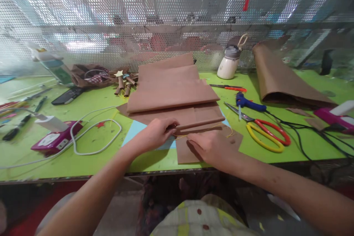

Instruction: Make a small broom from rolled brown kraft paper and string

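Observation:
My left hand (pixel 158 132) is closed at the left end of a thin brown paper roll (pixel 200 123), its thumb and forefinger pinched there. A yellow string (pixel 181 136) runs just below the roll, between my two hands. My right hand (pixel 211 145) has its fingers pressed together at that string, low over a brown paper piece (pixel 186 153); its palm side is hidden. Folded brown paper (pixel 171 88) lies in a stack behind the roll. Light blue paper (pixel 135 131) shows beneath it.
Scissors (pixel 268 136) and a blue glue gun (pixel 250 103) lie right, with black cables. A white bottle (pixel 226 66), another cutting tool (pixel 232 87) and a large brown paper bag (pixel 287 77) sit behind. Left are a purple power strip (pixel 56 142), white cable (pixel 96 153) and phone (pixel 68 95).

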`<control>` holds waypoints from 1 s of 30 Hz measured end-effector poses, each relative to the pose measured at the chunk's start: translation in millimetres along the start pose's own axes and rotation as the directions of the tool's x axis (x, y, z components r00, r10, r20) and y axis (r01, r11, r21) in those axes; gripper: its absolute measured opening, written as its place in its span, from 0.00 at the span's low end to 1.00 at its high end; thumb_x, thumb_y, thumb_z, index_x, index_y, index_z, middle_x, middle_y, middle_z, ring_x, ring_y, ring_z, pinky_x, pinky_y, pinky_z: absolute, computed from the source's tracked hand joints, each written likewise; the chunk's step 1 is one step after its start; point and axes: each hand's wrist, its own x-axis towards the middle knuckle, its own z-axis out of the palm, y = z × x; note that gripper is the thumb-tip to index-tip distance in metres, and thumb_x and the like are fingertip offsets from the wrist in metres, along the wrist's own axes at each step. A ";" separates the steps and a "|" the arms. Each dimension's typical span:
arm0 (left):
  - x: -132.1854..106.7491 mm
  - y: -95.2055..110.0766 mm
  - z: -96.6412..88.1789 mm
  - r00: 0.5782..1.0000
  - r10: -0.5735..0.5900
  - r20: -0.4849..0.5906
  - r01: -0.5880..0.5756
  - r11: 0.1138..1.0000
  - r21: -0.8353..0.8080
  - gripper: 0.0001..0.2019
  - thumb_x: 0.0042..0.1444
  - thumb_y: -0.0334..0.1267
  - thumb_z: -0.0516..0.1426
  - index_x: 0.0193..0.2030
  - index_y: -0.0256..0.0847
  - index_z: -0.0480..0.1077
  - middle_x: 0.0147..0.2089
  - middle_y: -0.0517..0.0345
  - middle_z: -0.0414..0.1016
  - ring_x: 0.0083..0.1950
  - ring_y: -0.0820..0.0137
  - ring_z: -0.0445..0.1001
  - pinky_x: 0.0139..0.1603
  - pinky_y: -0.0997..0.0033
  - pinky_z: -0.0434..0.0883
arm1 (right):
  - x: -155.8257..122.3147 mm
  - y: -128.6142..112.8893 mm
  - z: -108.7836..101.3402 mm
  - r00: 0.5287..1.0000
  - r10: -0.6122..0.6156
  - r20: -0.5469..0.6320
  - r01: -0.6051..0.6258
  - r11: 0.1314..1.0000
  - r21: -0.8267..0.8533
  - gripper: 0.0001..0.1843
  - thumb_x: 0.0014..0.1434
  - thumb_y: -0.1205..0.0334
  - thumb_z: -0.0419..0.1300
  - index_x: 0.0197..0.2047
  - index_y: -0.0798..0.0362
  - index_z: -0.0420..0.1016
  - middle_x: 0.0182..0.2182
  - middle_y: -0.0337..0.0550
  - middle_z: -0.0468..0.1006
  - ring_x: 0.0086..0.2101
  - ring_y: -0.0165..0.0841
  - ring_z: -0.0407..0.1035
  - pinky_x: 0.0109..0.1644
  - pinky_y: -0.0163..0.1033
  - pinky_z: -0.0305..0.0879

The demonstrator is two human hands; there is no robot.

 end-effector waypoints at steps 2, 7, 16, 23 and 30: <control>0.3 0.9 -0.9 1.000 0.009 -0.014 -0.009 1.000 -0.005 0.10 0.58 0.35 0.51 0.44 0.38 0.70 0.41 0.54 0.76 0.39 0.69 0.72 0.39 0.74 0.66 | 11.9 -8.6 -1.4 0.999 -0.020 0.049 0.024 0.996 -0.087 0.13 0.62 0.67 0.49 0.45 0.54 0.71 0.26 0.46 0.78 0.25 0.34 0.70 0.27 0.36 0.52; 0.2 2.0 -4.7 0.999 0.016 -0.042 -0.014 0.999 0.052 0.09 0.58 0.33 0.52 0.43 0.38 0.70 0.40 0.54 0.76 0.39 0.69 0.72 0.38 0.74 0.66 | 30.7 -23.0 -3.3 0.986 -0.097 0.138 0.123 0.972 -0.200 0.16 0.57 0.73 0.50 0.48 0.60 0.70 0.25 0.50 0.78 0.25 0.38 0.72 0.25 0.36 0.52; -0.3 5.9 -4.6 0.999 -0.039 -0.004 0.039 0.994 0.102 0.08 0.57 0.33 0.52 0.41 0.39 0.70 0.37 0.55 0.77 0.37 0.68 0.72 0.36 0.73 0.65 | 15.1 -4.7 -6.3 0.985 -0.009 0.172 0.054 0.964 -0.259 0.11 0.57 0.71 0.49 0.37 0.56 0.72 0.27 0.53 0.78 0.25 0.40 0.71 0.25 0.38 0.54; 3.0 9.4 -0.5 0.998 0.003 -0.061 0.000 0.999 0.045 0.09 0.58 0.33 0.51 0.43 0.39 0.69 0.40 0.55 0.76 0.38 0.69 0.72 0.37 0.74 0.64 | 13.1 -8.9 4.0 0.988 -0.032 0.149 0.061 0.979 -0.195 0.14 0.58 0.70 0.50 0.48 0.55 0.68 0.30 0.49 0.78 0.27 0.39 0.71 0.26 0.37 0.52; 16.1 6.4 2.8 0.995 0.094 0.045 -0.094 0.995 0.010 0.05 0.57 0.33 0.51 0.37 0.40 0.68 0.32 0.60 0.74 0.32 0.72 0.69 0.33 0.76 0.62 | 12.5 -3.3 9.3 0.987 -0.029 0.158 0.045 0.994 -0.100 0.10 0.61 0.69 0.48 0.42 0.56 0.69 0.33 0.50 0.78 0.31 0.37 0.71 0.31 0.38 0.54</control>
